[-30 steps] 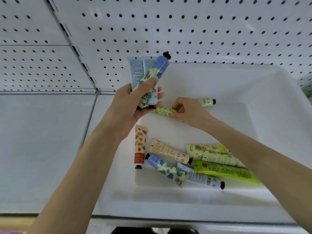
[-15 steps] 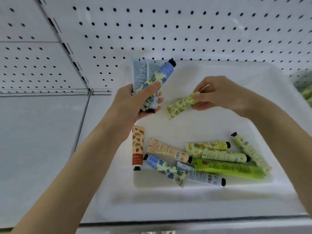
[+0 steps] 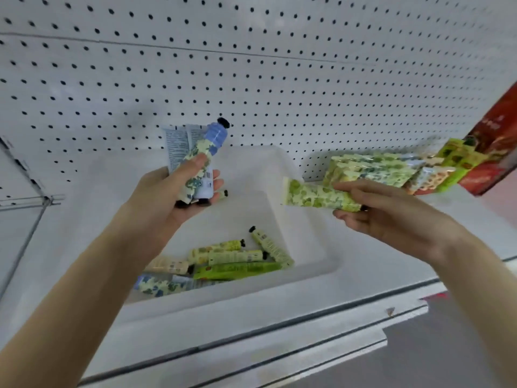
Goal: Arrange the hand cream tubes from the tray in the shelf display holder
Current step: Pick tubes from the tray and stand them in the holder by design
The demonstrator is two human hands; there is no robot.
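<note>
My left hand point(image 3: 165, 200) clutched a bunch of tubes point(image 3: 195, 155) upright as stock; my right hand point(image 3: 389, 219) pinched one green tube point(image 3: 316, 196) level over the tray point(image 3: 237, 302), meant, I judged, for the holder point(image 3: 369, 169) beside it.

Worn on head, wide-angle, facing forward and down, close over white plastic tray point(image 3: 303, 236) on white metal shelf point(image 3: 472, 225); white perforated back panel point(image 3: 279, 79) filling top.

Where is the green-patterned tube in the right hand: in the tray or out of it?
Out. The right hand grips the green-patterned tube in the air, near level, over the tray's right wall, clear of the tubes lying inside.
</note>
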